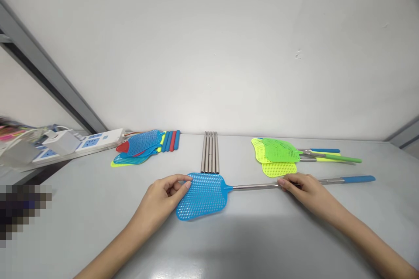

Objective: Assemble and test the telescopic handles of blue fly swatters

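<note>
A blue fly swatter (202, 198) with a metal rod and a blue handle lies crosswise in front of me, its mesh head to the left. My left hand (165, 194) pinches the left edge of the mesh between thumb and fingers. Around the metal rod, near its middle, the fingers of my right hand (299, 187) are closed. Just behind the mesh head stand several metal tubes (210, 152) laid side by side. Behind my right hand is a pile of fly swatters (281, 150) with green and yellow heads, their handles pointing right.
At the back left lie loose swatter heads (144, 144) in blue, red and yellow, beside a row of coloured handles (170, 141). A white power strip (94, 141) with plugs and cables runs along the left edge. A wall rises behind the grey table (248, 244).
</note>
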Demonstrator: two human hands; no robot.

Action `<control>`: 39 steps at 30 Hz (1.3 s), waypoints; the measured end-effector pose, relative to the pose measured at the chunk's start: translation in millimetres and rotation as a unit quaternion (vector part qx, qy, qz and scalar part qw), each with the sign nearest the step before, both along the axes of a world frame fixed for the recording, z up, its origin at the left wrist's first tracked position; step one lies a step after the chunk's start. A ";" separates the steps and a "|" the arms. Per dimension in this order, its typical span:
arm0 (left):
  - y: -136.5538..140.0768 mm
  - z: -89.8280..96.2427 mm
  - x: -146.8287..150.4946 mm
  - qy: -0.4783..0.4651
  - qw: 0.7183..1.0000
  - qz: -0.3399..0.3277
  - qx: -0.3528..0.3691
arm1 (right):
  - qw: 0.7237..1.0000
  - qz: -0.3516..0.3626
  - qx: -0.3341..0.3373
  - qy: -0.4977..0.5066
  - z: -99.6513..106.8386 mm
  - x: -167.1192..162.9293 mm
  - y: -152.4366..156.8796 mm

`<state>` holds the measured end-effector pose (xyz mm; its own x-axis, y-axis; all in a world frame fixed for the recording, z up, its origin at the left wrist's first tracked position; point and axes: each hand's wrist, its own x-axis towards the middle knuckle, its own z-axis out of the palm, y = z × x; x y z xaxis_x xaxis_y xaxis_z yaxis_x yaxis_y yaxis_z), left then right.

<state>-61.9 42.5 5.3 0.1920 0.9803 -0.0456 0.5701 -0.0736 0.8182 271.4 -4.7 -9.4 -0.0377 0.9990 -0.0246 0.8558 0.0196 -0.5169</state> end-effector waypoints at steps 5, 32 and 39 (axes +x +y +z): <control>-0.7 -1.5 -0.9 0.004 1.000 -0.004 0.002 | 1.000 -0.006 0.001 0.000 0.6 -0.2 -0.4; -28.9 0.4 8.8 0.218 0.918 -0.255 0.213 | 0.989 0.084 -0.122 0.017 5.0 -35.7 -18.8; -39.4 1.2 25.5 0.207 0.909 -0.325 0.157 | 0.988 0.088 -0.127 0.016 9.8 -45.4 -25.9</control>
